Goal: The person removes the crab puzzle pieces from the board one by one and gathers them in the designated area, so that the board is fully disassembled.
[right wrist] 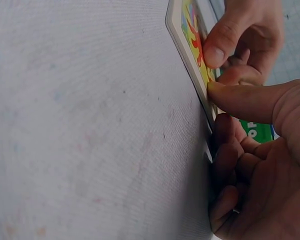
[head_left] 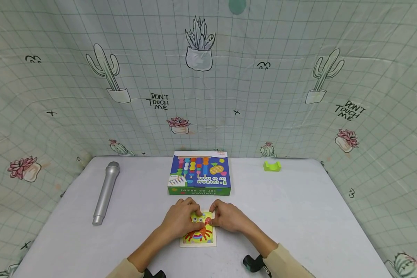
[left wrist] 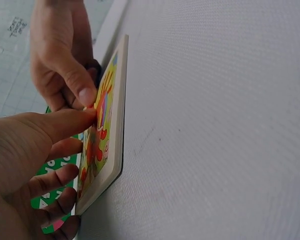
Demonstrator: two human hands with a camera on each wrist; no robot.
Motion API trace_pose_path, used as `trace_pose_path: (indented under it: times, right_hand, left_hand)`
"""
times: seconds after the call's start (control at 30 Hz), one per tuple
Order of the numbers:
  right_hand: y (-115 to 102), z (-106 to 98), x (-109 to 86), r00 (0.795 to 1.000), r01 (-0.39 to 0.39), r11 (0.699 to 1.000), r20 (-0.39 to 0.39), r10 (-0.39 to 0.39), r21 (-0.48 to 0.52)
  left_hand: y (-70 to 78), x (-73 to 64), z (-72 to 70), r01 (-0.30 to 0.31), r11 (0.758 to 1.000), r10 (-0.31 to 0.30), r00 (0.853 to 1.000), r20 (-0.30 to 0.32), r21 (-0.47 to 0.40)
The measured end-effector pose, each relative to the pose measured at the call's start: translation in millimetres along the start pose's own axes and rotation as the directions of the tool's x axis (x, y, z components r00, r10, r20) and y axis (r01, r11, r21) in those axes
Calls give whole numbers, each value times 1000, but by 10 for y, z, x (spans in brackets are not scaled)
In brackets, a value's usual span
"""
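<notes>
Soft, even light lies over the white table (head_left: 285,208) in front of me, the backdrop (head_left: 271,88) greyer behind it. Its grid bows towards nine and three o'clock in the head view. Both wrist views look dimmer: left, the backdrop blurs at ten; right, shadow (right wrist: 196,202) pools beneath the right hand (right wrist: 272,172) at five.

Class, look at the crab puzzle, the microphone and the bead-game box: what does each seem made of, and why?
Crab puzzle: probably wood, matte, with a printed face; its bare rim is pale.
Microphone: plastic or metal, can't tell which; smooth, silvery body.
Bead-game box: likely cardboard; flat printed panels, straight folded edges.
</notes>
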State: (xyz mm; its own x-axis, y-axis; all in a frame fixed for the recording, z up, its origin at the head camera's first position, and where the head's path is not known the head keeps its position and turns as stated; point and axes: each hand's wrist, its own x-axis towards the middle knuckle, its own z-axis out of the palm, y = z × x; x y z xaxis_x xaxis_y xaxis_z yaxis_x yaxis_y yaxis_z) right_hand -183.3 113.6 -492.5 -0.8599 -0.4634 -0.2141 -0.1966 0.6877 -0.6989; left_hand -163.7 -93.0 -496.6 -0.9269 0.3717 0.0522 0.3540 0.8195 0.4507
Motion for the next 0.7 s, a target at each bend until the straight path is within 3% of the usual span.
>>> trace_pose_path:
  times: [0.47,0.7]
  right_hand:
    - [20,-17,10,1000,-13,998,-8,14,64]
    - [49,-51,6,999,34,991,-9,-33,132]
  left_hand:
    - [5,0,4,8,1000,-8,1000,6,-1]
    - [11,-3,-5,10,1000,-10,1000,12,3]
